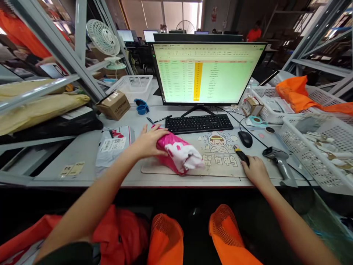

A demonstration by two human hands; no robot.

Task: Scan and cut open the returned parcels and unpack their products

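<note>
A pink and white plastic package (179, 152) lies on the printed desk mat (220, 170). My left hand (150, 142) grips its left end, thumb on the near side and fingers over the top. Farther right, my right hand (257, 170) is closed around a black and yellow utility knife (241, 154), resting on the mat; whether its blade is out I cannot tell. Just right of that hand stands a grey barcode scanner (280, 163) with its cable. To the left of the package lies a grey mailing bag (114, 145) with a white label.
A monitor (205, 73) stands behind a black keyboard (199, 123); a mouse (245, 139) sits to the right. White baskets (317, 158) line the right side. A cardboard box (113, 105) and a blue tape roll (142, 107) are at the back left. Metal shelf posts flank the desk.
</note>
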